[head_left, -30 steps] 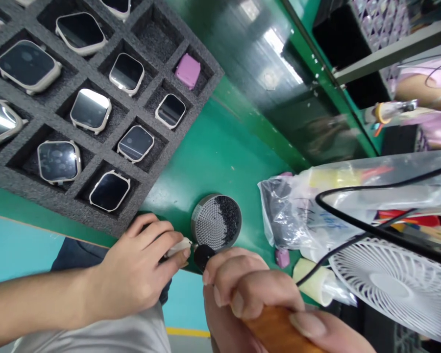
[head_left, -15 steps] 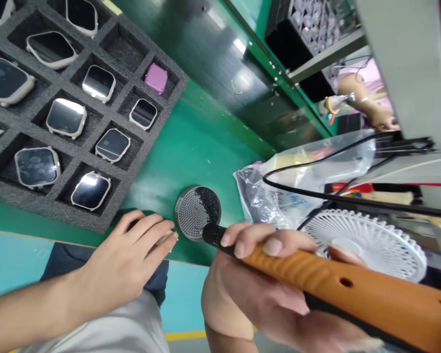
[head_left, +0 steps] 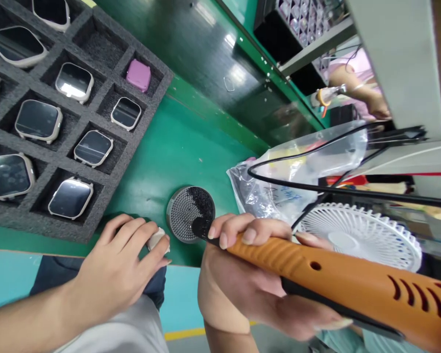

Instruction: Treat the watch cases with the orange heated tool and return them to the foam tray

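Observation:
My right hand (head_left: pixel 250 274) is wrapped round an orange electric screwdriver (head_left: pixel 297 260) with a black nose. That nose reaches over the near right part of a round metal dish (head_left: pixel 182 215), whose dimpled top has small black pieces, apparently screws, heaped on its far right side. The very tip is hard to make out. To the left of the dish, my left hand (head_left: pixel 127 260) rests at the bench edge with its fingers curled over a small pale piece (head_left: pixel 156 239), mostly hidden under them. A grey foam tray (head_left: pixel 112 189) lies beyond that hand, with smartwatches (head_left: pixel 71 197) in its compartments.
A pink square piece (head_left: pixel 138 75) sits in one tray compartment. At right are a clear plastic bag (head_left: pixel 257 191), a black cable (head_left: pixel 308 187) and a white fan (head_left: pixel 356 235). A dark glossy strip (head_left: pixel 191 54) crosses behind the bench. Another person's arm (head_left: pixel 353 86) shows at upper right.
The view has shifted a little, so the tray sits further left. The screwdriver's nose now overlaps the dish more. More of the pale piece shows under my left fingers.

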Action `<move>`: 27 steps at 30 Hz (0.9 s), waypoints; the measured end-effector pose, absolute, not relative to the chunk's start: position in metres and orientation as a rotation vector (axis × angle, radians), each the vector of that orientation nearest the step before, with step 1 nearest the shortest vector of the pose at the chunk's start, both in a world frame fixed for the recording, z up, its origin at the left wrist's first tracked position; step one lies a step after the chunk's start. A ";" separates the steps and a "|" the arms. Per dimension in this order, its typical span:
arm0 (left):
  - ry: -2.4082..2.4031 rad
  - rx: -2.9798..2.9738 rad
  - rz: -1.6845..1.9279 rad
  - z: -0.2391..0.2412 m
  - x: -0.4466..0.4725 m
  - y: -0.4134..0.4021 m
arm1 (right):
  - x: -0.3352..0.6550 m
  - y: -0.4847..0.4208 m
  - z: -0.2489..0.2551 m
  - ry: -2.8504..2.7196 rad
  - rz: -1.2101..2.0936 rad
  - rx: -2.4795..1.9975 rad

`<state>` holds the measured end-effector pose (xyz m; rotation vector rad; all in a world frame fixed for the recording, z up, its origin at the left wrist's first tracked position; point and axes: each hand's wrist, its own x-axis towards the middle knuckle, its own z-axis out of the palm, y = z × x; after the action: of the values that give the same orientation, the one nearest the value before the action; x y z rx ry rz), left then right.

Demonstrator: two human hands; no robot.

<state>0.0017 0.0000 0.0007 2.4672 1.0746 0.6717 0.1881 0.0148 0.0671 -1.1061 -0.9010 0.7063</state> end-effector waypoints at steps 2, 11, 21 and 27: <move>1.065 2.458 0.689 0.000 0.001 0.000 | 0.188 0.015 0.065 -0.915 0.703 -1.114; 1.001 2.409 0.728 -0.004 -0.004 -0.001 | 0.190 0.009 0.069 -0.958 0.692 -1.115; 0.981 2.366 0.691 -0.006 -0.005 -0.002 | 0.164 0.004 0.070 -1.029 0.638 -1.038; 0.965 2.357 0.683 -0.009 -0.007 -0.005 | 0.160 0.009 0.069 -1.048 0.659 -1.084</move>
<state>-0.0065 -0.0046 -0.0094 2.3572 0.9654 0.6829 0.1602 0.0093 0.0691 -1.0843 -1.0484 0.6585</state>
